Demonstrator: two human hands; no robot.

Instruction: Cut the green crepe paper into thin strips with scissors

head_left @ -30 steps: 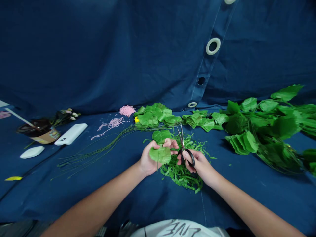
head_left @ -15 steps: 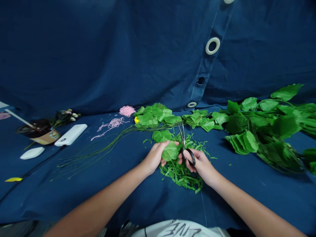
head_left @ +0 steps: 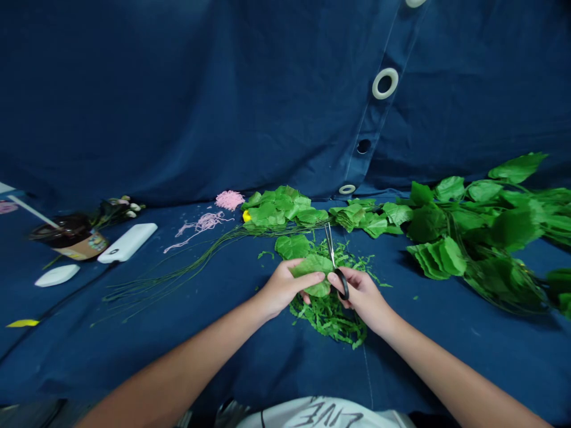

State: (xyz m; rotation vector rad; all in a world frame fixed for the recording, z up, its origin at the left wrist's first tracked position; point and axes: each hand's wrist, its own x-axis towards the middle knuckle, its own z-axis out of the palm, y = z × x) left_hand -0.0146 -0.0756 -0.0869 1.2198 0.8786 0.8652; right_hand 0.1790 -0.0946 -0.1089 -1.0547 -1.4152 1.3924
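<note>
The green leaf is pinched in the left hand's fingers above shredded green trimmings, and could be nicked by the scissors, gripped close by in the right hand, if it slipped.

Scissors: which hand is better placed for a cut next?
Probably the right hand: it grips the scissors by the handle, blades pointing away. The left hand is holding a green leaf.
</note>
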